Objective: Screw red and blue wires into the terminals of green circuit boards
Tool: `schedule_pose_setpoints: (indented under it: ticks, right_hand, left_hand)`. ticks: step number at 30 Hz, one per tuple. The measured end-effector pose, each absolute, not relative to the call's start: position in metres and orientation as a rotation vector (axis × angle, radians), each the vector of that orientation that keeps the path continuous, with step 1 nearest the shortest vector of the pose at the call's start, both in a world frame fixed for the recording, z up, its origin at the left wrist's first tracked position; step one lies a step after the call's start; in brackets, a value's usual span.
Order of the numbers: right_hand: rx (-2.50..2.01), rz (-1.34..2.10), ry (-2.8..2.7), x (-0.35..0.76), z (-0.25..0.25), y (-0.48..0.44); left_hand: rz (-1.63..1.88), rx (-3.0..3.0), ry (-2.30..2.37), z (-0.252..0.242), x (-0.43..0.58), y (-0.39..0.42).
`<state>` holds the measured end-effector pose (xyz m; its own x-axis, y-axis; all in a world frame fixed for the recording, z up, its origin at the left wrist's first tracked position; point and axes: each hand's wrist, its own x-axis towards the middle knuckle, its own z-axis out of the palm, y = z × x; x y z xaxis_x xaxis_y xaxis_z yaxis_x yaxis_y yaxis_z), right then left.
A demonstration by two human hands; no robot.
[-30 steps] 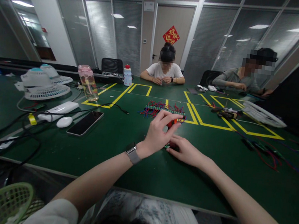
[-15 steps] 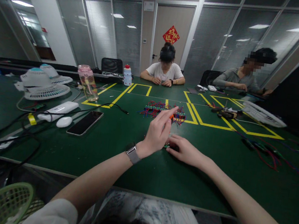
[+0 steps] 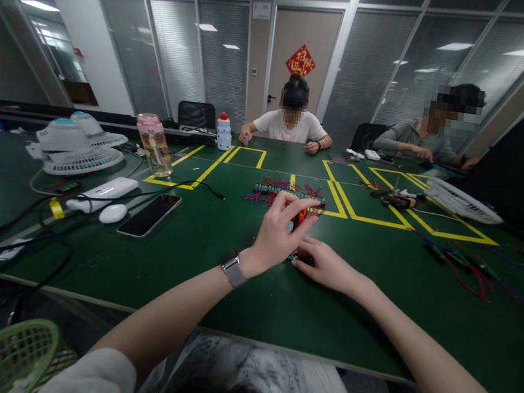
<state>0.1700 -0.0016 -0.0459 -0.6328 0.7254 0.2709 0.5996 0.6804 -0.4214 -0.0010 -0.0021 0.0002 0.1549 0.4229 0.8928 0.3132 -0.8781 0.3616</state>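
My left hand (image 3: 281, 228), a watch on its wrist, is closed around the upright handle of an orange and black screwdriver (image 3: 302, 216). The tool's lower end is hidden behind the fingers. Close beside it, my right hand (image 3: 323, 264) pinches a small green circuit board (image 3: 292, 257) against the table, and mostly covers it. Just beyond both hands lies a row of green circuit boards (image 3: 267, 189) with red and blue wires.
On the left of the green table (image 3: 170, 294) are a phone (image 3: 149, 215), a white oval case (image 3: 113, 214), black cables, a pink-topped bottle (image 3: 155, 145) and white fans (image 3: 78, 148). More wired boards (image 3: 462, 260) lie to the right. Two people sit across.
My left hand's fingers have gone from stretched out to curled around the screwdriver handle. My right hand stays put. The person opposite has moved their hands apart.
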Motion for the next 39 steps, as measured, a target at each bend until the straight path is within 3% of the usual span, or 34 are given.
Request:
schedule_pose_setpoints:
  ticks: [39]
  right_hand:
    - [-1.043,0.376,-2.514,0.1689,-0.0445,-0.0025]
  left_hand:
    - [1.802,2.16,0.709,0.0016,-0.0016,-0.0033]
